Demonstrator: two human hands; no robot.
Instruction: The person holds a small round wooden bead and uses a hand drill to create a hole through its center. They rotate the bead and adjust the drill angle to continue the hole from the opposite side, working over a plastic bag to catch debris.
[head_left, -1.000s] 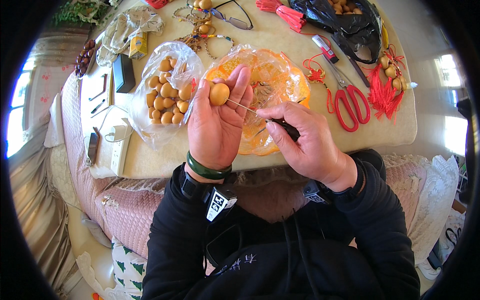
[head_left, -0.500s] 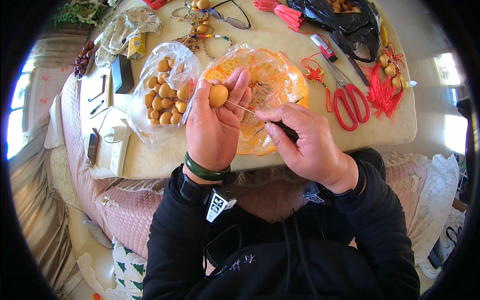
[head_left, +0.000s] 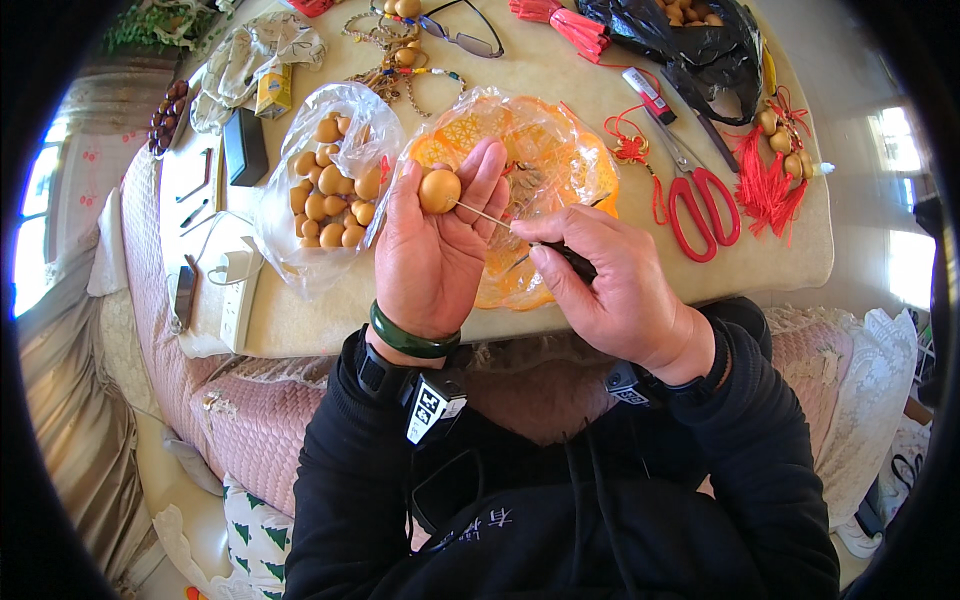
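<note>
My left hand (head_left: 430, 250) is raised palm up and pinches a small tan gourd (head_left: 439, 190) between thumb and fingers. My right hand (head_left: 610, 285) grips a thin tool with a dark handle (head_left: 572, 258); its metal needle (head_left: 480, 214) reaches left and touches the gourd's lower side. Both hands hover over an orange plastic tray (head_left: 580, 160) wrapped in a clear bag. To the left of the left hand lies a clear bag of several tan gourds (head_left: 328, 195).
On the cream table (head_left: 560, 70) lie red scissors (head_left: 700, 200), red tassels with gourds (head_left: 775, 165), a black bag (head_left: 700, 45), glasses (head_left: 460, 35), bead strings (head_left: 400, 65), a black case (head_left: 245, 145) and a white power strip (head_left: 238, 295). A pink couch edge runs below the table.
Hardly anything differs: the gourd and both hands hold nearly the same place, with the left hand shifted very slightly.
</note>
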